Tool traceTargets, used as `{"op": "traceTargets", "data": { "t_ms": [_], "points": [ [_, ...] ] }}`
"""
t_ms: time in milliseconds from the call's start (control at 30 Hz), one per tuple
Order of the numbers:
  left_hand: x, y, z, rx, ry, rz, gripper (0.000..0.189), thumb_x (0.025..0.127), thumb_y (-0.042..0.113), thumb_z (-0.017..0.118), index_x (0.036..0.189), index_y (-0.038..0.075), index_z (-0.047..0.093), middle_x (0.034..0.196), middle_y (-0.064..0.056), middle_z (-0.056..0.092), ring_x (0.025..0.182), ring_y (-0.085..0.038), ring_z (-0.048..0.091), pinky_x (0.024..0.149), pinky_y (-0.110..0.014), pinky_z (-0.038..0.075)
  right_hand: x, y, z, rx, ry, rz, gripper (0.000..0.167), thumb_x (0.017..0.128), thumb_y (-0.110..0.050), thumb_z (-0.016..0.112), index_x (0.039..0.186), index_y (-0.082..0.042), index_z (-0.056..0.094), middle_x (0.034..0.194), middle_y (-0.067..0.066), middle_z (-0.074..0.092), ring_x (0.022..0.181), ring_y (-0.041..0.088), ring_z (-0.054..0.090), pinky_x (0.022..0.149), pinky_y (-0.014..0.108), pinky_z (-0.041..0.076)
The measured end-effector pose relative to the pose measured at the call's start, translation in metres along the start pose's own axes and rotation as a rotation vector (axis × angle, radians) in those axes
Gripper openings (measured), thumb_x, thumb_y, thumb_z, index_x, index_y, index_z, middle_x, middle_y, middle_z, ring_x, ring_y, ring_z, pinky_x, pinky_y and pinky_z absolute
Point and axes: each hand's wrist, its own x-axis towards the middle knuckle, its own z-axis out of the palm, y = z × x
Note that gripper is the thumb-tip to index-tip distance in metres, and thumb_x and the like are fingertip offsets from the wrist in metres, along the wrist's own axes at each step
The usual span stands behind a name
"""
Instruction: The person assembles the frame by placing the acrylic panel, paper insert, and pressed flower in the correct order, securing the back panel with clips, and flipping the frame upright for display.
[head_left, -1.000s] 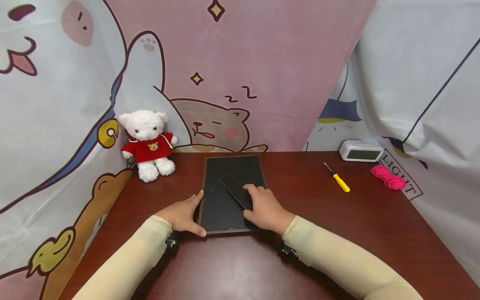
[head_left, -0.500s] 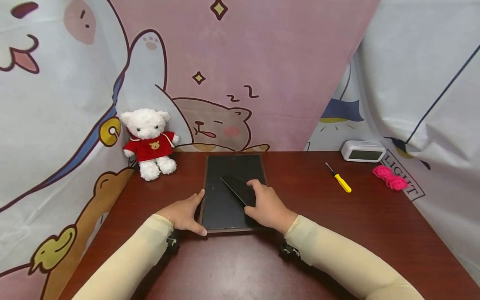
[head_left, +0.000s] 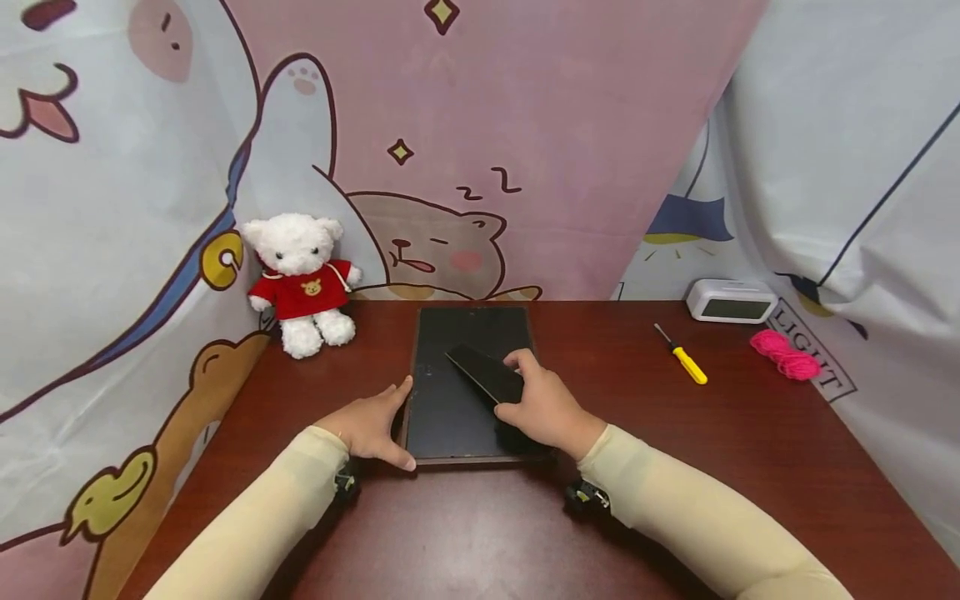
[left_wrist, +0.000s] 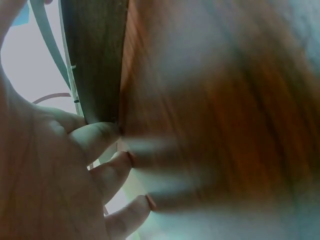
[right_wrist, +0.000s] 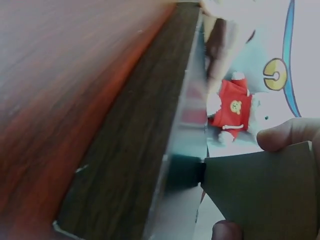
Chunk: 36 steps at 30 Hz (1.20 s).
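Observation:
A picture frame [head_left: 442,417] lies on the table with its black back up; its brown wooden side shows in the right wrist view. Hinged on that back, a black stand leg [head_left: 483,375] is swung up at an angle. My right hand [head_left: 547,408] pinches its wide free end between thumb and fingers, and in the right wrist view the stand leg [right_wrist: 265,190] narrows toward its hinge. Along the frame's left edge my left hand [head_left: 371,425] rests with thumb and forefinger spread; in the left wrist view its fingertips [left_wrist: 142,202] reach the tabletop.
A white teddy bear [head_left: 300,287] in a red top sits at the back left. On the right lie a yellow-handled screwdriver [head_left: 688,365] and pink yarn [head_left: 786,354], by a white digital clock [head_left: 731,302]. Printed cloth [head_left: 570,167] hangs around the table [head_left: 480,533].
My right hand has shifted slightly right, and the stand leg tilts up a little more from the frame's back. The left hand stays at the frame's left edge.

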Motion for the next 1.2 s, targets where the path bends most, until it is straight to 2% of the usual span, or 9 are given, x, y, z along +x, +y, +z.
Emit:
{"op": "traceTargets", "data": {
  "t_ms": [100, 200, 333, 467, 567, 667, 733, 1000, 1200],
  "points": [
    [0.000, 0.002, 0.001, -0.003, -0.005, 0.008, 0.143, 0.064, 0.057, 0.094, 0.170, 0.009, 0.012, 0.169, -0.029, 0.027, 0.152, -0.045, 0.038, 0.119, -0.057, 0.039, -0.004, -0.003, -0.001, -0.014, 0.022, -0.002, 0.066, 0.085, -0.016, 0.081, 0.141, -0.010, 0.047, 0.116, 0.019, 0.073, 0.086, 0.025, 0.067, 0.080, 0.042, 0.055],
    [0.000, 0.001, 0.001, -0.013, -0.002, 0.036, 0.142, 0.064, 0.058, 0.094, 0.170, 0.007, 0.014, 0.169, -0.027, 0.028, 0.152, -0.043, 0.039, 0.119, -0.056, 0.039, -0.009, -0.012, -0.002, -0.055, 0.064, -0.065, 0.066, 0.084, -0.015, 0.083, 0.140, -0.008, 0.049, 0.116, 0.015, 0.072, 0.096, 0.026, 0.064, 0.083, 0.043, 0.055],
    [0.000, -0.005, -0.001, -0.048, 0.019, 0.157, 0.132, 0.067, 0.052, 0.095, 0.166, 0.001, 0.024, 0.167, -0.021, 0.037, 0.147, -0.038, 0.047, 0.115, -0.055, 0.043, -0.014, -0.032, -0.012, -0.074, 0.140, -0.175, 0.065, 0.084, -0.016, 0.083, 0.140, -0.005, 0.052, 0.126, 0.013, 0.067, 0.110, 0.028, 0.062, 0.092, 0.045, 0.055],
    [0.001, -0.007, -0.002, -0.068, 0.026, 0.281, 0.125, 0.070, 0.045, 0.095, 0.163, -0.003, 0.027, 0.166, -0.023, 0.037, 0.148, -0.040, 0.044, 0.116, -0.059, 0.041, -0.016, -0.045, -0.024, -0.053, 0.120, -0.137, 0.070, 0.086, -0.020, 0.083, 0.145, -0.009, 0.048, 0.116, 0.008, 0.068, 0.102, 0.024, 0.063, 0.086, 0.042, 0.057],
    [0.001, -0.005, -0.001, -0.074, 0.017, 0.208, 0.130, 0.068, 0.045, 0.096, 0.167, 0.005, 0.022, 0.169, -0.023, 0.033, 0.155, -0.042, 0.034, 0.118, -0.060, 0.038, -0.020, -0.044, -0.031, -0.057, 0.067, -0.072, 0.073, 0.088, -0.023, 0.082, 0.149, -0.011, 0.044, 0.119, 0.010, 0.068, 0.102, 0.023, 0.062, 0.085, 0.042, 0.057],
    [0.000, -0.003, -0.001, -0.050, 0.009, 0.081, 0.136, 0.065, 0.051, 0.095, 0.170, 0.011, 0.018, 0.169, -0.024, 0.031, 0.156, -0.043, 0.032, 0.119, -0.059, 0.039, -0.023, -0.036, -0.037, -0.072, 0.041, -0.042, 0.074, 0.089, -0.024, 0.081, 0.150, -0.011, 0.041, 0.135, 0.016, 0.064, 0.110, 0.027, 0.064, 0.093, 0.048, 0.056],
    [0.000, -0.002, -0.001, -0.029, 0.002, 0.036, 0.140, 0.064, 0.053, 0.094, 0.170, 0.010, 0.014, 0.169, -0.026, 0.029, 0.156, -0.043, 0.032, 0.120, -0.058, 0.038, -0.026, -0.032, -0.042, -0.082, 0.042, -0.022, 0.074, 0.089, -0.025, 0.081, 0.149, -0.010, 0.041, 0.144, 0.019, 0.060, 0.114, 0.030, 0.066, 0.096, 0.051, 0.056],
    [-0.001, -0.001, -0.002, 0.017, 0.015, 0.036, 0.144, 0.063, 0.056, 0.094, 0.168, 0.001, 0.013, 0.168, -0.030, 0.028, 0.154, -0.043, 0.036, 0.121, -0.055, 0.037, -0.020, -0.022, -0.057, -0.050, 0.002, 0.014, 0.069, 0.091, -0.025, 0.079, 0.146, -0.011, 0.040, 0.149, 0.022, 0.057, 0.096, 0.026, 0.072, 0.086, 0.047, 0.060],
    [0.001, -0.001, -0.001, 0.001, 0.008, 0.043, 0.143, 0.063, 0.058, 0.093, 0.169, 0.003, 0.014, 0.168, -0.030, 0.029, 0.153, -0.045, 0.037, 0.119, -0.057, 0.039, -0.010, -0.017, -0.045, -0.046, -0.038, 0.032, 0.071, 0.091, -0.029, 0.079, 0.148, -0.012, 0.040, 0.151, 0.018, 0.056, 0.115, 0.031, 0.069, 0.096, 0.051, 0.056]
  ]
}}
